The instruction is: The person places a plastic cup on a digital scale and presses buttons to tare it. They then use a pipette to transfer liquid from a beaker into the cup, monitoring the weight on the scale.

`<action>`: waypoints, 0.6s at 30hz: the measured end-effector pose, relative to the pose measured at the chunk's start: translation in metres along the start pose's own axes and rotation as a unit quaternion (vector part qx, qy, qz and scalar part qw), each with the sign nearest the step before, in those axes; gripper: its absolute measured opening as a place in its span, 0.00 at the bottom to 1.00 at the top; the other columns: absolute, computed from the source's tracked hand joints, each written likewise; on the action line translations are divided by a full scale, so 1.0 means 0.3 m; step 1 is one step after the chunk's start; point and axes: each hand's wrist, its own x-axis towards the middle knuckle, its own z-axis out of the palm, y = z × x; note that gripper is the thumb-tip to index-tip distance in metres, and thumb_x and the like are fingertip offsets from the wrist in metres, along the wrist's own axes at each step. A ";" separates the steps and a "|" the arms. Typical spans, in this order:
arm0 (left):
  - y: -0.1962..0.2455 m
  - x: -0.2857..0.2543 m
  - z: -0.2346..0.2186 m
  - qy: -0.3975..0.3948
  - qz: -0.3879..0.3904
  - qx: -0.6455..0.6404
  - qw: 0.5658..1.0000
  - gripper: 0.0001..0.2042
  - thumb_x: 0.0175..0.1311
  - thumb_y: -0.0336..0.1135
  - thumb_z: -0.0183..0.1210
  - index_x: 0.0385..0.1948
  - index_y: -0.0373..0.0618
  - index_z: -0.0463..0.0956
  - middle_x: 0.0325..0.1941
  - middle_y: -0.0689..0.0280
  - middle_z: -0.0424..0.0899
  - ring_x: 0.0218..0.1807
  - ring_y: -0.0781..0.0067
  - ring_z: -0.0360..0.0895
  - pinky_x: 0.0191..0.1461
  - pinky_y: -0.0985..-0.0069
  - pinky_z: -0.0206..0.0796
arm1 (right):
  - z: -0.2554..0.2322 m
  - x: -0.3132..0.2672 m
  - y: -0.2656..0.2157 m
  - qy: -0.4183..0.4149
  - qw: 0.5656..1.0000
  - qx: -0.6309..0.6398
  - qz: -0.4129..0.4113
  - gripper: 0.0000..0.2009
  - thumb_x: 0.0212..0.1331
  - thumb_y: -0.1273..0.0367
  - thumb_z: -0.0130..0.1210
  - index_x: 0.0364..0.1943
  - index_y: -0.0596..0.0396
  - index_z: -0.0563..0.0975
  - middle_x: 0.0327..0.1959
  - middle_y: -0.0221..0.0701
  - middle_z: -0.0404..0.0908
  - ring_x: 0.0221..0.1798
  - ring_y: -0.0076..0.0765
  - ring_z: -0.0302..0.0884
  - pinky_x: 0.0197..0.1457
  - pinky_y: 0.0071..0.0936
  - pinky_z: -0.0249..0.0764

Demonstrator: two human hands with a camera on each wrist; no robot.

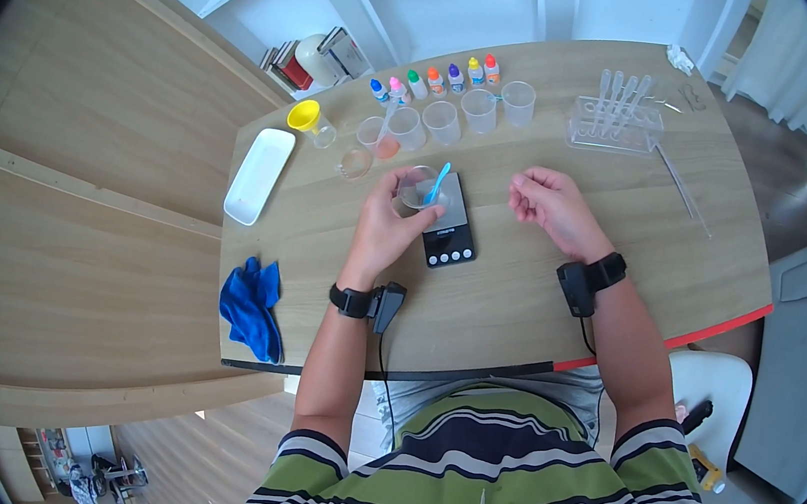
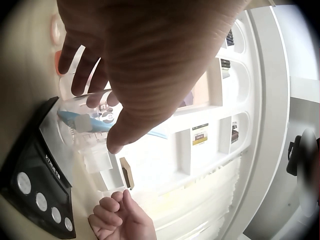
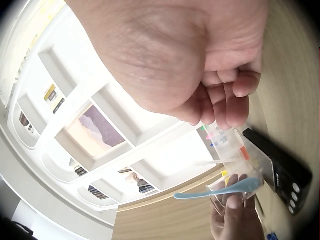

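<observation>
My left hand [image 1: 389,225] grips a clear plastic cup [image 1: 409,192] round its side, thumb in front and fingers behind. A light blue spoon [image 1: 439,182] leans inside the cup, its handle rising above the rim. The cup overlaps the left part of a small digital scale [image 1: 449,245], which has a black front panel and round buttons. In the right wrist view, the spoon [image 3: 230,189] crosses the cup with the left hand [image 3: 240,220] below. To the right of the scale, my right hand [image 1: 558,211] hovers with loosely curled fingers [image 3: 237,110] and nothing held.
Several clear cups [image 1: 441,124] stand in a row behind, before small bottles [image 1: 436,81] with coloured caps. A rack [image 1: 614,137] with test tubes is at back right, glass rods [image 1: 685,189] nearby. Left are a yellow funnel [image 1: 304,116], a white tray [image 1: 259,177] and a blue cloth [image 1: 253,306].
</observation>
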 end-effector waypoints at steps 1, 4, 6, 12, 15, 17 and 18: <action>-0.007 0.012 0.006 -0.001 0.002 -0.001 1.000 0.31 0.61 0.33 0.81 0.66 0.38 0.78 0.64 0.60 0.87 0.67 0.67 0.82 0.75 0.63 0.71 | -0.001 -0.001 -0.001 0.002 1.000 -0.001 -0.001 0.10 0.82 0.63 0.60 0.42 0.53 0.83 0.36 0.25 0.85 0.35 0.20 0.79 0.43 0.22 0.76; -0.028 0.039 0.017 -0.017 -0.019 -0.028 0.999 0.32 0.61 0.33 0.81 0.67 0.38 0.77 0.65 0.61 0.87 0.66 0.67 0.82 0.74 0.64 0.72 | 0.009 -0.007 -0.010 0.005 1.000 -0.001 0.006 0.10 0.83 0.65 0.59 0.43 0.55 0.82 0.37 0.27 0.84 0.36 0.21 0.79 0.42 0.23 0.76; -0.033 0.047 0.023 -0.003 0.007 -0.025 1.000 0.31 0.59 0.34 0.81 0.65 0.39 0.79 0.63 0.58 0.89 0.67 0.61 0.84 0.75 0.63 0.70 | 0.011 -0.010 -0.014 0.006 1.000 -0.007 0.010 0.10 0.83 0.65 0.58 0.42 0.55 0.82 0.37 0.27 0.84 0.36 0.21 0.79 0.42 0.23 0.76; -0.039 0.052 0.036 -0.004 0.010 -0.077 0.997 0.31 0.59 0.35 0.81 0.65 0.39 0.79 0.62 0.60 0.89 0.62 0.64 0.86 0.66 0.67 0.76 | 0.019 -0.012 -0.015 0.016 0.999 -0.039 0.011 0.10 0.81 0.64 0.60 0.41 0.54 0.83 0.36 0.26 0.85 0.36 0.20 0.80 0.43 0.23 0.77; -0.016 0.040 0.028 -0.015 -0.036 -0.134 0.990 0.31 0.59 0.35 0.80 0.64 0.40 0.79 0.62 0.58 0.89 0.60 0.62 0.88 0.62 0.66 0.79 | 0.031 -0.027 -0.034 0.006 0.993 -0.113 0.017 0.09 0.80 0.64 0.61 0.43 0.54 0.83 0.38 0.26 0.86 0.36 0.19 0.80 0.44 0.22 0.78; -0.035 0.039 0.033 0.030 0.030 -0.113 0.993 0.30 0.58 0.35 0.80 0.63 0.40 0.80 0.61 0.57 0.89 0.59 0.60 0.88 0.62 0.64 0.79 | 0.074 -0.029 -0.073 -0.004 0.988 -0.154 0.012 0.08 0.79 0.66 0.62 0.46 0.55 0.83 0.38 0.25 0.86 0.37 0.19 0.81 0.44 0.22 0.78; -0.027 0.034 0.017 0.043 0.087 -0.056 0.994 0.30 0.58 0.34 0.79 0.63 0.40 0.80 0.61 0.56 0.89 0.59 0.58 0.88 0.62 0.63 0.79 | 0.126 -0.041 -0.098 0.008 0.985 -0.173 -0.009 0.07 0.77 0.68 0.64 0.49 0.57 0.82 0.39 0.25 0.86 0.37 0.18 0.81 0.44 0.22 0.78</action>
